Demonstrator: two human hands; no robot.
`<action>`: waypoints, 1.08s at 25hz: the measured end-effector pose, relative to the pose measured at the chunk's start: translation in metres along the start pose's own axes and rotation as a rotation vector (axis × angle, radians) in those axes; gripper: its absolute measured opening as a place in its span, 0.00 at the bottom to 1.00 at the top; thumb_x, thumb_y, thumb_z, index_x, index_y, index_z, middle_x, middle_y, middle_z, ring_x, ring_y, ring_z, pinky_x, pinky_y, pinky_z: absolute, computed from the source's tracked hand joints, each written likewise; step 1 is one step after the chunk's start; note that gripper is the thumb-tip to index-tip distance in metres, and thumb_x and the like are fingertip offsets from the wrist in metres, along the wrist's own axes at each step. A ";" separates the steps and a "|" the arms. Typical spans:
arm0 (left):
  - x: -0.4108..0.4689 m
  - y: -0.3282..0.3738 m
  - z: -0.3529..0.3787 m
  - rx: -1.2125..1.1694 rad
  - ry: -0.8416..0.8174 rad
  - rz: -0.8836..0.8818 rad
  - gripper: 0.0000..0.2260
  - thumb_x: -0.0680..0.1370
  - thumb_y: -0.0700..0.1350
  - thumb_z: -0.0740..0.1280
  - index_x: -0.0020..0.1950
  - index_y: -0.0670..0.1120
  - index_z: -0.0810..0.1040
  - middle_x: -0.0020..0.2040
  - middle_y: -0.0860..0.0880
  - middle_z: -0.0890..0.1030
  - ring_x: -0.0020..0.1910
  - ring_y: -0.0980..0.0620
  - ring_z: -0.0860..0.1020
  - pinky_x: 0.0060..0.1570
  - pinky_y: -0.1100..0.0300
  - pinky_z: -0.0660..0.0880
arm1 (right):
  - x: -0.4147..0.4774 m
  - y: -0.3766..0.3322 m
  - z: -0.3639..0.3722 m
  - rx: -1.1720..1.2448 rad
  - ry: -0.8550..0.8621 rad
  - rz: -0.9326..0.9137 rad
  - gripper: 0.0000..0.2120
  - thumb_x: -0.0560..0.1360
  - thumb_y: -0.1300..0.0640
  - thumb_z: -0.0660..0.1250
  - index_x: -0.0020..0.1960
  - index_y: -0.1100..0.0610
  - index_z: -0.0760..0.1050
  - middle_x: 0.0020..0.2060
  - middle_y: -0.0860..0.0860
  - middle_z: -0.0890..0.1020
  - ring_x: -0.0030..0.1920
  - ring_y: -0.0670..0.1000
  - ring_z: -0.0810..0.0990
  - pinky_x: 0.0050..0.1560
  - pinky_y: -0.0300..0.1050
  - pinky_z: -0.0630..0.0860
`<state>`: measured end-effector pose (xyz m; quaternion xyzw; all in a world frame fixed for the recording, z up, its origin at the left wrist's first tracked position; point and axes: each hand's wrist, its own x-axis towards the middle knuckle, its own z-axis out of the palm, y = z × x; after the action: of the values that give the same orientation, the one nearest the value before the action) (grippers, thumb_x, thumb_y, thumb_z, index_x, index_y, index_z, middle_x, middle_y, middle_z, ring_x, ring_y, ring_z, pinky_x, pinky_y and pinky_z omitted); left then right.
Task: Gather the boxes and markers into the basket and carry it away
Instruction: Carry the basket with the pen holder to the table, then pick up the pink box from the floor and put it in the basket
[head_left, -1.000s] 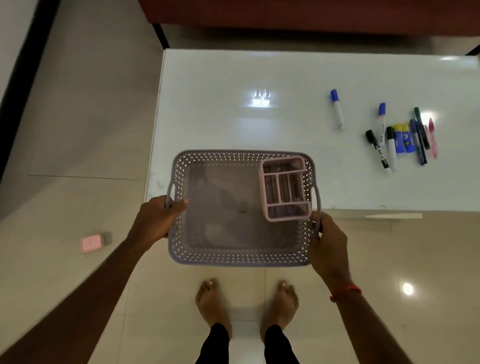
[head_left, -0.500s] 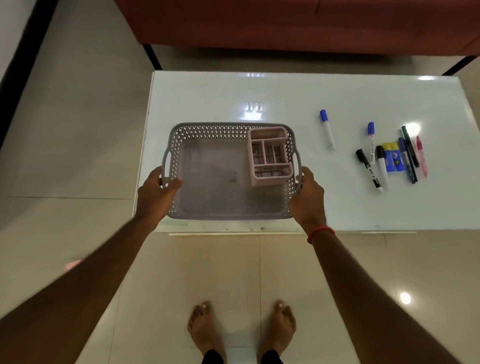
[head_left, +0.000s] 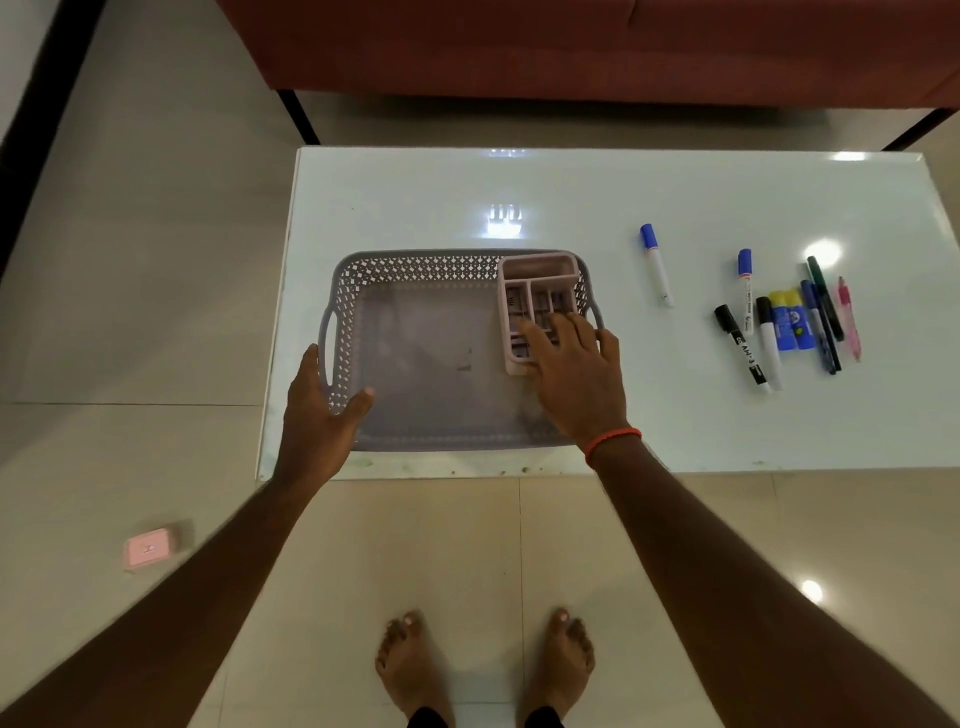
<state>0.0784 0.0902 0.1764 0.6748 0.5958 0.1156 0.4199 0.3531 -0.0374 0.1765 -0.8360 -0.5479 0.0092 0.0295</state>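
Note:
A grey perforated basket (head_left: 415, 261) stands on the white table near its front left corner. A pink compartment box (head_left: 540, 271) sits inside it at the right end. My right hand (head_left: 576, 382) lies over that box with its fingers spread on top. My left hand (head_left: 317, 410) is at the basket's left front corner, fingers straight along the outside and thumb over the rim. One blue-capped marker (head_left: 656, 265) lies alone to the right of the basket. Several more markers and pens (head_left: 769, 343) lie in a cluster further right, with blue-and-yellow glue sticks (head_left: 787, 322) among them.
The glossy table (head_left: 675, 421) ends just in front of the basket, and my bare feet stand on the tiled floor below. A small pink object (head_left: 148, 548) lies on the floor at the left. A red sofa (head_left: 571, 47) stands beyond the table.
The basket has been carried forward and set down on the table. Both hands have let go of its handles, and my right hand has moved onto the pink box.

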 end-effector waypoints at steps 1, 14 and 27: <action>-0.003 0.002 0.000 0.001 0.003 0.003 0.41 0.73 0.61 0.71 0.80 0.50 0.56 0.77 0.45 0.66 0.72 0.42 0.70 0.68 0.40 0.70 | -0.001 0.000 0.002 0.002 0.002 0.010 0.21 0.79 0.51 0.62 0.71 0.48 0.66 0.65 0.58 0.75 0.69 0.60 0.71 0.66 0.59 0.68; -0.073 0.069 -0.023 0.401 0.037 0.343 0.38 0.74 0.67 0.60 0.78 0.49 0.58 0.80 0.43 0.59 0.79 0.41 0.57 0.71 0.38 0.60 | -0.052 -0.018 -0.085 0.120 0.008 0.034 0.29 0.74 0.44 0.67 0.71 0.51 0.66 0.73 0.59 0.65 0.75 0.61 0.60 0.71 0.60 0.59; -0.230 0.172 -0.105 0.356 -0.019 0.377 0.34 0.76 0.66 0.60 0.75 0.48 0.63 0.76 0.46 0.67 0.76 0.43 0.63 0.70 0.39 0.65 | -0.146 -0.056 -0.257 0.246 -0.017 0.044 0.28 0.73 0.43 0.66 0.69 0.51 0.65 0.70 0.56 0.68 0.74 0.59 0.61 0.72 0.58 0.59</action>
<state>0.0701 -0.0616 0.4418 0.8382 0.4665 0.0786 0.2713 0.2558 -0.1587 0.4336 -0.8378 -0.5243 0.0842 0.1269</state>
